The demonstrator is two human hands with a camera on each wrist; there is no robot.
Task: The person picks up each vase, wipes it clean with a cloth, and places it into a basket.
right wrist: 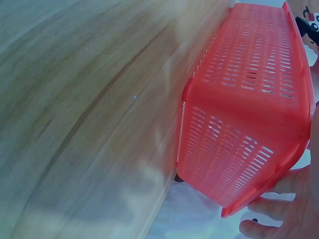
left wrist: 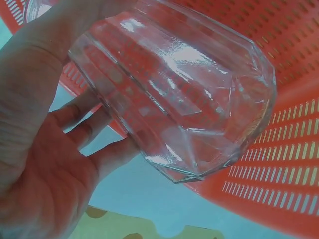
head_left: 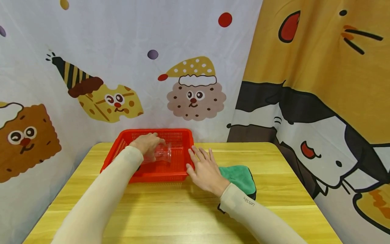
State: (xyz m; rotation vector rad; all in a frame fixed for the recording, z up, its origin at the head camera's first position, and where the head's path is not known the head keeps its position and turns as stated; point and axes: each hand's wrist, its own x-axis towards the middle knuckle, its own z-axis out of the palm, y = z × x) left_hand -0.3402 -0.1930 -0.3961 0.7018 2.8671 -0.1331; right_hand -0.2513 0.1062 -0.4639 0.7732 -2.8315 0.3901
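A clear, faceted glass vase [left wrist: 189, 89] lies on its side in my left hand [head_left: 147, 143], its flared mouth pointing right in the head view. My left thumb is over it and the fingers curl against its side, as the left wrist view shows. Around it is a red plastic basket [head_left: 179, 166] with slotted walls; the vase overlaps its inside. My right hand [head_left: 204, 168] rests its spread, fairly straight fingers at the basket's right rim. In the right wrist view those fingers [right wrist: 271, 206] show right along the rim.
A green cloth [head_left: 239, 178] with a dark edge lies on the wooden table [head_left: 164, 217], just right of my right hand and partly behind the wrist. Behind the table hangs a printed curtain [head_left: 195, 40] with cartoon figures.
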